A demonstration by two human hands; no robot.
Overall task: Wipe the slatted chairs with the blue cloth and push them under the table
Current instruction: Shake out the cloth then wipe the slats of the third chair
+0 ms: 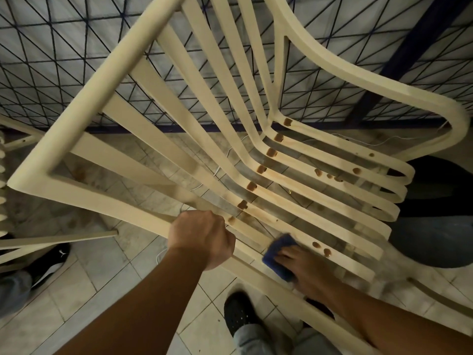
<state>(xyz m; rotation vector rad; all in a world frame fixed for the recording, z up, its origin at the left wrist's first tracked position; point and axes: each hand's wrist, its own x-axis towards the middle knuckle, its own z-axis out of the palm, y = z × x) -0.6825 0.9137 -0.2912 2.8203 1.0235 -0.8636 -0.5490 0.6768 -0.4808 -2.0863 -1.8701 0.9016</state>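
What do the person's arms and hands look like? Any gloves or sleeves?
No gloves, no sleeves in view. The left hand and right hand are bare, both forearms too. No watch, ring or bracelet shows; the right hand is slightly blurred.

Blue wire grille behind; tiled floor (grimy) below; black shoe left.

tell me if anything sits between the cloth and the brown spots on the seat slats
Nothing visible. The right hand presses the blue cloth on the chair seat, and the nearest brown spots lie on bare slats right beside that hand.
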